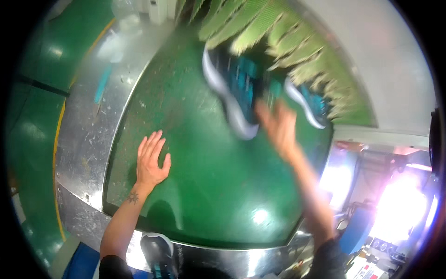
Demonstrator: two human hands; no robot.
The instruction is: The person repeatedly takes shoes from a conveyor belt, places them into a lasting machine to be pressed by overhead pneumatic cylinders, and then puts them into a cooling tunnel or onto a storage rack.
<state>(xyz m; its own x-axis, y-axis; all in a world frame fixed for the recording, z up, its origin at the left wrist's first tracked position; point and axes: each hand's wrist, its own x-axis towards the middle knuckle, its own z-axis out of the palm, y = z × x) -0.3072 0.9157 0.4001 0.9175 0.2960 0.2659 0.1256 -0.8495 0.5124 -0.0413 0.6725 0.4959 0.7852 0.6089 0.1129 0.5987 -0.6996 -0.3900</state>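
My left hand [151, 162] is open over the left part of a green belt-like surface [200, 186], its fingers stretched out and nothing in them. Farther off, a dark shoe with teal parts and a white sole [227, 93] is blurred. At its inner edge is my right hand [278, 125], smeared by motion; whether its fingers grip the shoe or only touch it, I cannot tell. A second shoe of the same look [307, 101] lies to the right, partly covered by hanging green strips [260, 28].
A scuffed metal ledge [88, 135] runs along the left, with a teal strip [103, 83] on it. Another dark shoe [158, 253] is at the near edge. Bright lamps [402, 202] and equipment are at the right. A pale curved housing [371, 56] rises behind the strips.
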